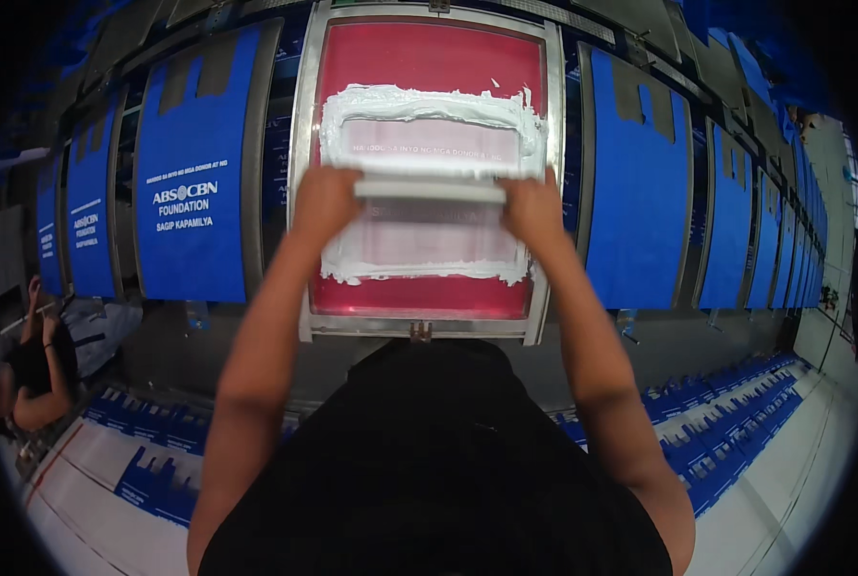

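Our left hand (325, 200) and right hand (534, 206) each clamp one end of the squeegee (430, 189), whose long axis runs crosswise between them over the red printing screen (427, 288), white ink (429, 108) banked just beyond its blade.

Both forearms rise from the lower edge, converging toward twelve o'clock, elbows spread and wrists held level with each other. The left hand (324, 200) sits at about eleven o'clock, fingers curled into a closed grip, knuckles up. The right hand (534, 208), at about one o'clock, mirrors it, likewise clenched.
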The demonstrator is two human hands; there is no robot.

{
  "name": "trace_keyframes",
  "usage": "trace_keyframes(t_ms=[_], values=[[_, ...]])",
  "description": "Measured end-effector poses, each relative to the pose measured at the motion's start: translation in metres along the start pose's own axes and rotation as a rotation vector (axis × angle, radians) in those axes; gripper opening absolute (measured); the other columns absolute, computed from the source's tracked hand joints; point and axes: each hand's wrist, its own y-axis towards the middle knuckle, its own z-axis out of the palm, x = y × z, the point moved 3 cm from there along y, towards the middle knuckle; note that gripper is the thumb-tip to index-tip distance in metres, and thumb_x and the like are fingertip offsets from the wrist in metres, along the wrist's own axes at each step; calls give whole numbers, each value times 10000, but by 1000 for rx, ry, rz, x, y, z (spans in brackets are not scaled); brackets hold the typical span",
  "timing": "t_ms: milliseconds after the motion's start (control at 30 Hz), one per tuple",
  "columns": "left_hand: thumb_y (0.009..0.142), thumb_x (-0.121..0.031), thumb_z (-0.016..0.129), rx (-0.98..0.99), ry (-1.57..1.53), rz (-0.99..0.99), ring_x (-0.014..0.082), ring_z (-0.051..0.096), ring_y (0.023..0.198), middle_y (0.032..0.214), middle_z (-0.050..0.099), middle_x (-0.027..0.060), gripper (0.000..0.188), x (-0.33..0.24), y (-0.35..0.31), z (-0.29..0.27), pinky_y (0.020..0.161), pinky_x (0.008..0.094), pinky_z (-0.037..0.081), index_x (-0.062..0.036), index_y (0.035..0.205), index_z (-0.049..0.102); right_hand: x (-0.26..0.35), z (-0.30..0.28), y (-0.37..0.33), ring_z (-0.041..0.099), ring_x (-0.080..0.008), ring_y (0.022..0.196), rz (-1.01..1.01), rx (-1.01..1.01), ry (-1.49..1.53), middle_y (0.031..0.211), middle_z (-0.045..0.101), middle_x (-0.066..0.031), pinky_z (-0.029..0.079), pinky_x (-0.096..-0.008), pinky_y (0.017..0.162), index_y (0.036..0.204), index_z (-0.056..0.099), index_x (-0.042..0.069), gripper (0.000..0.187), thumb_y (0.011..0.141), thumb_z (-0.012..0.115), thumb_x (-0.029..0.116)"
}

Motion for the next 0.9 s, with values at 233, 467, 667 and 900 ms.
trace_keyframes(t_ms=[233, 467, 667, 900], values=[[700, -304, 792, 137, 21, -193, 338, 662, 877, 920, 695, 164, 393, 20, 100, -45, 781, 431, 516, -67, 999, 693, -29, -61, 122, 655, -327, 975, -11, 118, 37, 1024, 691, -153, 520, -406, 869, 1170, 671, 146, 521, 665, 563, 83], [870, -339, 658, 383, -447, -450, 236, 632, 736, 756, 640, 160, 346, -37, -97, -2, 661, 396, 487, -13, 985, 647, -53, -92, 171, 645, -347, 992, -110, 151, 70, 1039, 674, -203, 513, -395, 886, 1133, 676, 86, 505, 635, 601, 110], [921, -448, 613, 596, -1329, -686, 81, 529, 732, 774, 604, -29, 441, -102, -243, 127, 681, 293, 442, -11, 928, 675, -46, -61, 188, 640, -347, 1008, -135, 273, 40, 1041, 676, -206, 497, -376, 907, 1132, 661, 46, 535, 609, 708, 144], [966, -380, 572, 698, -1381, -575, 30, 492, 701, 730, 558, -66, 380, -104, -238, 99, 645, 217, 418, -36, 824, 648, 6, -74, 185, 619, -344, 1054, -168, 118, 110, 1094, 665, -199, 481, -379, 926, 1201, 634, 79, 545, 658, 592, 84]])
